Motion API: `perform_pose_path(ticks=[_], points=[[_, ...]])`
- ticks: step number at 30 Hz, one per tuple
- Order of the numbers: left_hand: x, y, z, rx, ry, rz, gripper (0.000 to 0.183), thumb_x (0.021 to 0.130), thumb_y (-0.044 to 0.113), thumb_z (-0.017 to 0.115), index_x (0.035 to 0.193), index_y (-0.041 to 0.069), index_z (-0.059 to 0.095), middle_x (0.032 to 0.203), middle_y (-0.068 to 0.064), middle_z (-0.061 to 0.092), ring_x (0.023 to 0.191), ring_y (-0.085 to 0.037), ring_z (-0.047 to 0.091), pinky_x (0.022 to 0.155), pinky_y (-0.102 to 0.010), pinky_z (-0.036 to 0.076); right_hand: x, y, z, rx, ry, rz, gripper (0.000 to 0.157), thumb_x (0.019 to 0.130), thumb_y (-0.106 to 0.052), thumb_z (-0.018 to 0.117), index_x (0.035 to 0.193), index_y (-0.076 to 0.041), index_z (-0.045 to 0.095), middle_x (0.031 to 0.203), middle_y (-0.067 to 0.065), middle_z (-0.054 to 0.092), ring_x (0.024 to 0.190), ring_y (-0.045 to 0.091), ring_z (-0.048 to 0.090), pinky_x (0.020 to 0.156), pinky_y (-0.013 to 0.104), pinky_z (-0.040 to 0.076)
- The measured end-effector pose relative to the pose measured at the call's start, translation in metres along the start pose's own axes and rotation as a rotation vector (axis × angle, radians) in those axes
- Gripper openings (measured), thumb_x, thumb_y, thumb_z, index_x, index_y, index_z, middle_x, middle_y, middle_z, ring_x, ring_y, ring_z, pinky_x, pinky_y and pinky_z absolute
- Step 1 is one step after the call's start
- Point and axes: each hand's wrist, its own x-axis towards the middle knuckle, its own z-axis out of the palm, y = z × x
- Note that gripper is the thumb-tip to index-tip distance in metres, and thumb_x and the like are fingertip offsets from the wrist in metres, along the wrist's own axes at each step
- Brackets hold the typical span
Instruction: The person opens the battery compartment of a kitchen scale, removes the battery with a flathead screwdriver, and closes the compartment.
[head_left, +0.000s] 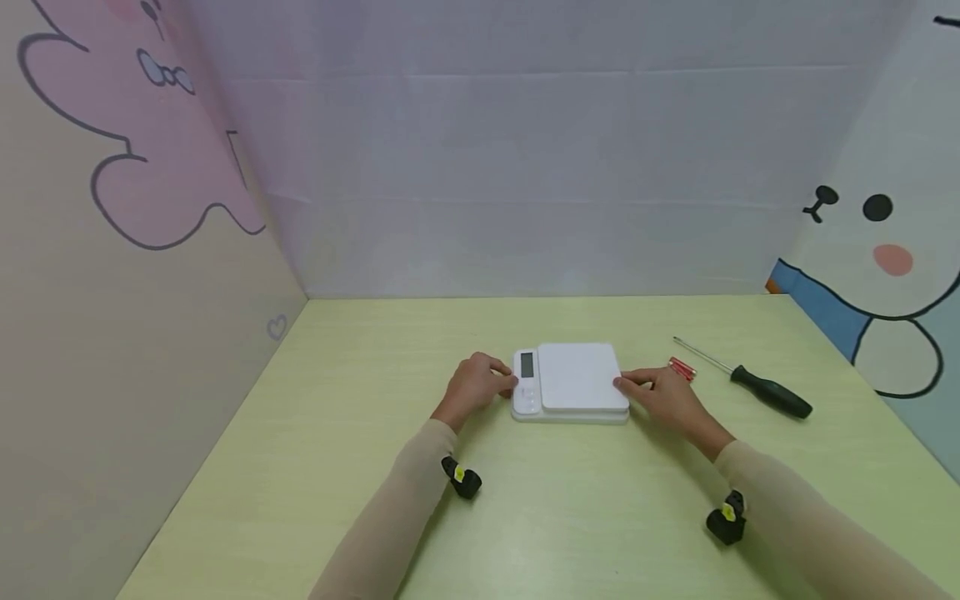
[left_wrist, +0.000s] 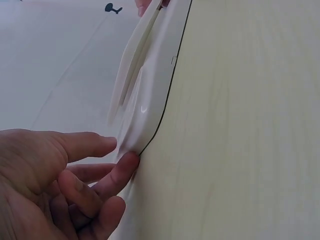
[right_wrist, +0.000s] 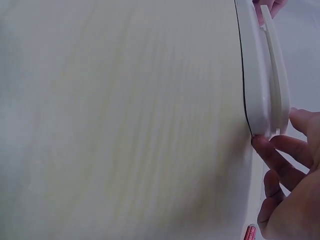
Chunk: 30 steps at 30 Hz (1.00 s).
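Note:
A white kitchen scale (head_left: pixel 579 377) lies flat on the table, its small grey display and buttons on the left side of its square platform. At its left edge my left hand (head_left: pixel 474 387) holds it, thumb by the display panel and fingertips at the side. My right hand (head_left: pixel 670 402) grips the opposite edge, with the thumb at the platform's rim. In the left wrist view, fingertips of the left hand (left_wrist: pixel 55 182) touch the scale's lower corner. The right wrist view has the right hand (right_wrist: pixel 297 175) with fingers against the base and thumb on the platform edge.
Red batteries (head_left: pixel 682 369) lie just beyond the right hand. Farther right is a screwdriver (head_left: pixel 772 392) with a dark handle, its tip pointing back left. The pale yellow table (head_left: pixel 360 367) meets a white back wall (head_left: pixel 480 183) and printed side walls.

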Motion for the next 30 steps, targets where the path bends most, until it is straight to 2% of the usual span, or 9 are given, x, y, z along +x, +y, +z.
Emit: perform_pose_path(ticks=[3,7,11,15,20,25,30], points=[[0.005,0.003,-0.004,0.035,0.032,0.018,0.017,0.089,0.025,0.071,0.099,0.012,0.075,0.070,0.003,0.073,0.065,-0.014,0.053,0.056,-0.025,0.040,-0.003,-0.001,-0.002,-0.006,0.000,0.010,0.044,0.097,-0.038,0.060,0.120,-0.001,0.069,0.109,0.016,0.072,0.075,0.016,0.051,0.059,0.027,0.038],[0.019,0.005,-0.005,0.103,0.115,0.085,0.013,0.091,0.020,0.067,0.098,0.012,0.075,0.072,0.001,0.073,0.068,-0.015,0.058,0.058,-0.026,0.042,-0.013,-0.003,-0.004,-0.005,-0.007,0.033,0.041,0.097,-0.036,0.059,0.116,-0.001,0.071,0.100,0.011,0.072,0.073,0.015,0.049,0.057,0.026,0.036],[0.035,0.006,-0.003,0.141,0.166,0.155,0.012,0.091,0.016,0.066,0.096,0.013,0.077,0.086,0.001,0.074,0.077,-0.015,0.064,0.065,-0.028,0.049,-0.026,-0.008,-0.004,0.020,-0.029,0.073,0.038,0.096,-0.031,0.060,0.115,0.000,0.071,0.097,0.009,0.072,0.074,0.015,0.049,0.058,0.026,0.038],[0.049,0.008,0.001,0.138,0.136,0.193,0.013,0.094,0.017,0.065,0.097,0.014,0.078,0.100,0.001,0.074,0.091,-0.016,0.064,0.078,-0.032,0.051,-0.035,-0.015,0.000,0.042,-0.014,0.106,0.033,0.094,-0.028,0.062,0.111,-0.001,0.073,0.098,0.010,0.073,0.078,0.016,0.054,0.062,0.027,0.041],[0.059,0.010,0.004,0.093,0.068,0.193,0.016,0.095,0.022,0.064,0.100,0.015,0.077,0.108,0.001,0.073,0.101,-0.017,0.063,0.088,-0.035,0.050,-0.043,-0.022,0.005,0.055,0.007,0.138,0.028,0.092,-0.022,0.065,0.107,0.000,0.073,0.101,0.014,0.074,0.081,0.018,0.058,0.064,0.027,0.043],[0.062,0.010,0.004,0.079,0.035,0.204,0.017,0.096,0.023,0.064,0.101,0.014,0.077,0.110,-0.001,0.073,0.105,-0.019,0.062,0.093,-0.037,0.049,-0.047,-0.025,0.012,0.053,0.037,0.173,0.026,0.090,-0.016,0.065,0.108,0.002,0.071,0.094,0.013,0.073,0.074,0.017,0.056,0.060,0.026,0.041],[0.062,0.010,0.003,0.093,0.026,0.214,0.016,0.096,0.021,0.064,0.100,0.015,0.077,0.109,-0.001,0.072,0.105,-0.020,0.062,0.093,-0.037,0.048,-0.047,-0.026,0.015,0.033,0.079,0.170,0.024,0.089,-0.016,0.067,0.105,0.002,0.071,0.088,0.010,0.073,0.069,0.016,0.054,0.057,0.026,0.039]])
